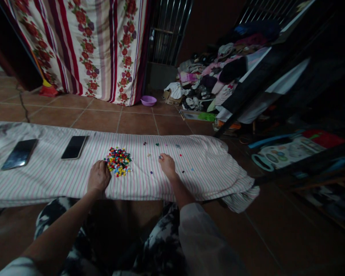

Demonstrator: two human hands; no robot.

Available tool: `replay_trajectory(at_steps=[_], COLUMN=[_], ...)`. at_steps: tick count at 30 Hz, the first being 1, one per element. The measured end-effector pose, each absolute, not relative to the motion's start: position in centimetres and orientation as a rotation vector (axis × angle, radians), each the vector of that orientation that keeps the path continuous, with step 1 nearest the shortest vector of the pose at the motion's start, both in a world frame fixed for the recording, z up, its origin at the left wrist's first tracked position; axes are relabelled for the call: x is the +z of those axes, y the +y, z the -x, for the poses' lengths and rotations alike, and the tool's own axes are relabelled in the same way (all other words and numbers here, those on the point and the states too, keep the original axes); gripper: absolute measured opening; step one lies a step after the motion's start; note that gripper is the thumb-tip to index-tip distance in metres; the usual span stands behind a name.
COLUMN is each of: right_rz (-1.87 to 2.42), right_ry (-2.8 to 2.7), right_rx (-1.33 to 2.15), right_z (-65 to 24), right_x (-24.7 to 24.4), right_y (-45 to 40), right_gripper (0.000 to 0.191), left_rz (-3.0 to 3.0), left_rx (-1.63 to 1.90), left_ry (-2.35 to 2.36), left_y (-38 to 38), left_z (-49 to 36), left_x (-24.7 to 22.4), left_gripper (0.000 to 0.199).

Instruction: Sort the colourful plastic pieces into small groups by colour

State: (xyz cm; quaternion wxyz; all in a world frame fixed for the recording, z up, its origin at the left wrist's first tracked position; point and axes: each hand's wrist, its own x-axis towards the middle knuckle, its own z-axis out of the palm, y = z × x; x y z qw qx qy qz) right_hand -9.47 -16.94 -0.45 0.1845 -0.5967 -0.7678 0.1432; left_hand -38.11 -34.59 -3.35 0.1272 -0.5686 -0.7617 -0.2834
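A heap of tiny multicoloured plastic bricks (118,161) lies on a pink-and-green striped cloth (54,180). My left hand (99,177) rests at the heap's lower left edge, its fingers curled and touching or almost touching the pieces. My right hand (167,165) lies to the right of the heap, its fingertips at a small grey-blue piece (161,157). Whether that piece is held, I cannot tell. Several loose bricks are scattered across the cloth around this hand. Further left on the cloth lie two black smartphones (74,147).
Behind the cloth are a brown tiled floor (138,122), a purple plastic bowl (148,101) and a heap of clothes (212,73). A floral striped curtain (103,46) hangs at the back. A dark metal frame (264,88) and a toy (287,151) stand to the right.
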Motion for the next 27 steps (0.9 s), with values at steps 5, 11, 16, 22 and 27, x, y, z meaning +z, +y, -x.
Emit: replay_trajectory(at_steps=[5, 11, 16, 22, 27], right_rz=[1.702, 1.693, 1.673, 1.649, 1.623], right_ry=[-2.194, -2.193, -2.212, -2.196, -2.211], right_rx=[0.414, 0.459, 0.429, 0.444, 0.456], right_z=[9.62, 9.44, 9.61, 9.58, 9.37], right_x=[-0.47, -0.71, -0.79, -0.55, -0.56], right_y=[-16.41, -15.92, -15.95, -16.16, -16.12], right_gripper=[0.022, 0.023, 0.024, 0.028, 0.026], left_rz=[1.643, 1.652, 1.650, 1.625, 1.646], left_rx=[-0.839, -0.861, -0.855, -0.847, -0.878], left_ry=[-2.209, -2.195, -2.191, -2.216, -2.218], left_y=[-34.61, -34.54, -34.57, -34.55, -34.53], left_z=[37.99, 37.98, 37.98, 37.93, 37.96], left_x=[-3.28, -3.30, -3.35, -3.52, -3.45], left_gripper=[0.020, 0.018, 0.019, 0.023, 0.023])
